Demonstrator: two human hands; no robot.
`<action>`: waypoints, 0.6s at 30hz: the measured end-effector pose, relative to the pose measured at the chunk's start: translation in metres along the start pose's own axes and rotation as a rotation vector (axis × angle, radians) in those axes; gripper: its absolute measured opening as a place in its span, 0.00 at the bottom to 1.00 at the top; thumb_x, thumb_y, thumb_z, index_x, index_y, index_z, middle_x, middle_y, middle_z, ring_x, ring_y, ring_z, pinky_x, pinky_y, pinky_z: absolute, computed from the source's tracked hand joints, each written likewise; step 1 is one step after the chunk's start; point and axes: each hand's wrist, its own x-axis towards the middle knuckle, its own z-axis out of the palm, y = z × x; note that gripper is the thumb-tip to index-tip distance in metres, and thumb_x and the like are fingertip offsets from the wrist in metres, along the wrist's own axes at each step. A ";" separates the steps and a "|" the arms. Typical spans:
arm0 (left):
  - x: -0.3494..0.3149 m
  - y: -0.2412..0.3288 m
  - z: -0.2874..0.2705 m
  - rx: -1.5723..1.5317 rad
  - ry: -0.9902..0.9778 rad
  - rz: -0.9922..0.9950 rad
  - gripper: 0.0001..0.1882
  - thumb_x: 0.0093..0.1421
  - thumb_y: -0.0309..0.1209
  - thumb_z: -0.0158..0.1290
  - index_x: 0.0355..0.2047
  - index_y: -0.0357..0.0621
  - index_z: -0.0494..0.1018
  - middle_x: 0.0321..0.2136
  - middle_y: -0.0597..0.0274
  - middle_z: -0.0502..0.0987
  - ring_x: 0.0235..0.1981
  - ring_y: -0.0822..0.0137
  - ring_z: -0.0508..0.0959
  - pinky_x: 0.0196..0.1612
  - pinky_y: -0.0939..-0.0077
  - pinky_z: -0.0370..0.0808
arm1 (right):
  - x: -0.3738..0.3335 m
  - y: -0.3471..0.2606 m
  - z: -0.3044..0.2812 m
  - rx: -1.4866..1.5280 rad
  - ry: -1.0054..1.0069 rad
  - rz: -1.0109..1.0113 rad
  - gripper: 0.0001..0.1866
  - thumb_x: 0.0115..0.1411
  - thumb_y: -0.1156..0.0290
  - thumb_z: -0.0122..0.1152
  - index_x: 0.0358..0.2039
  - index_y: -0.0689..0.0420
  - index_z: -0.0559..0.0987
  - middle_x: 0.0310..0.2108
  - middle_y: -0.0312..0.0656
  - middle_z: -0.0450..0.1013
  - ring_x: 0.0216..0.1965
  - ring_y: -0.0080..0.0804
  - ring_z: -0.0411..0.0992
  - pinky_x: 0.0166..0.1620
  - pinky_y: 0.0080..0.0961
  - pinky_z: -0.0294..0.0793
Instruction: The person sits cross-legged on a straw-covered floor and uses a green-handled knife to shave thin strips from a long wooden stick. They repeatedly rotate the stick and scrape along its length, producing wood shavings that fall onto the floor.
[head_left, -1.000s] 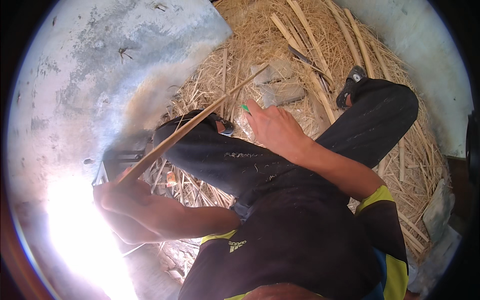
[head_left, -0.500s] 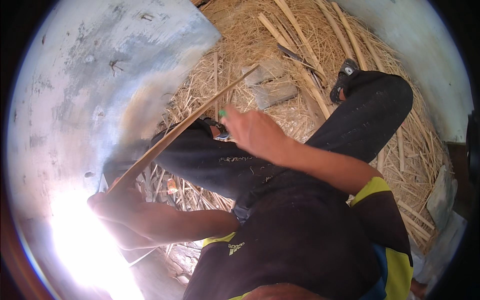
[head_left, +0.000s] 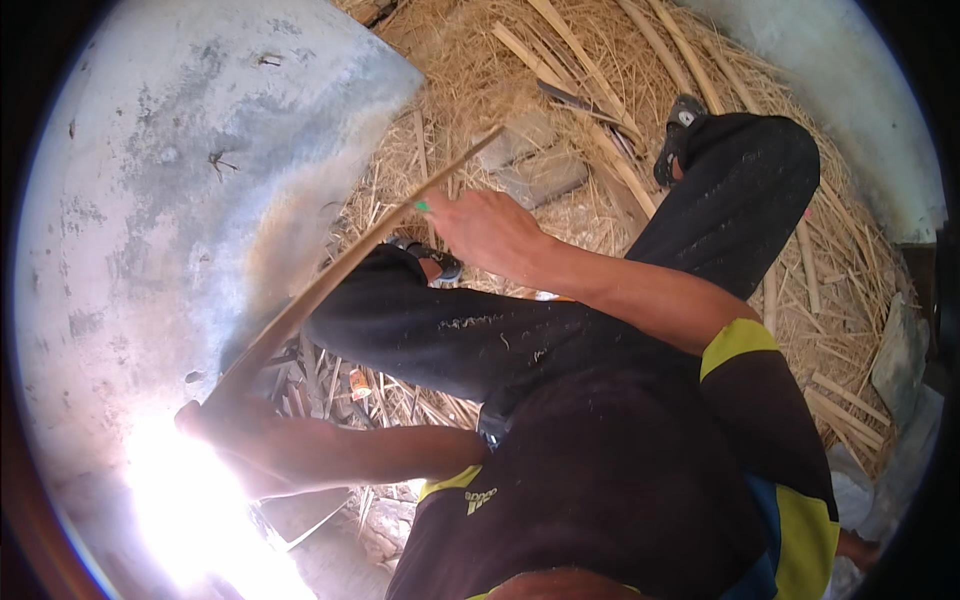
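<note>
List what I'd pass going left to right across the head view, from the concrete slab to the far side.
Concrete slab → left hand gripping the long cane strip → right hand → sandal → flat stone.

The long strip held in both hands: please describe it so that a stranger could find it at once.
Start at the pale concrete slab on the left, where it meets the straw-covered ground. A thin, flat tan strip runs slantwise along that edge, from the left hand low down up past the right hand. Unlike the loose sticks lying on the straw, it is lifted and gripped at both ends.
</note>
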 end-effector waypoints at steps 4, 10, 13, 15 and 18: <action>0.002 0.005 0.018 0.160 0.123 -0.065 0.17 0.64 0.40 0.50 0.35 0.35 0.74 0.22 0.62 0.69 0.18 0.75 0.63 0.20 0.82 0.59 | -0.005 0.015 0.018 -0.085 0.036 0.064 0.10 0.60 0.71 0.49 0.38 0.65 0.67 0.15 0.52 0.71 0.20 0.52 0.74 0.22 0.43 0.74; 0.009 -0.006 -0.020 -0.169 -0.162 -0.070 0.16 0.64 0.40 0.51 0.35 0.36 0.74 0.23 0.62 0.71 0.18 0.76 0.63 0.19 0.84 0.58 | -0.006 0.008 0.005 -0.130 -0.004 0.031 0.08 0.56 0.79 0.48 0.36 0.68 0.67 0.16 0.52 0.72 0.20 0.51 0.75 0.21 0.42 0.74; 0.015 -0.027 -0.015 -0.063 0.005 -0.036 0.16 0.64 0.40 0.51 0.35 0.36 0.74 0.23 0.62 0.70 0.18 0.75 0.63 0.20 0.84 0.58 | -0.009 0.018 0.013 -0.171 -0.072 0.083 0.09 0.54 0.80 0.49 0.36 0.67 0.68 0.17 0.52 0.72 0.22 0.48 0.76 0.23 0.38 0.75; 0.011 -0.023 -0.009 -0.090 -0.002 -0.030 0.16 0.64 0.40 0.51 0.35 0.36 0.74 0.22 0.62 0.70 0.18 0.75 0.63 0.20 0.84 0.58 | -0.009 0.076 0.025 -0.365 0.012 0.210 0.08 0.55 0.79 0.50 0.36 0.67 0.70 0.21 0.52 0.74 0.26 0.44 0.77 0.25 0.33 0.77; 0.025 -0.036 -0.017 -0.109 -0.062 -0.059 0.16 0.64 0.39 0.51 0.35 0.36 0.74 0.22 0.62 0.69 0.18 0.76 0.63 0.20 0.83 0.58 | -0.011 0.074 0.026 -0.278 -0.052 0.166 0.07 0.59 0.76 0.48 0.37 0.66 0.68 0.16 0.51 0.71 0.22 0.50 0.75 0.25 0.43 0.74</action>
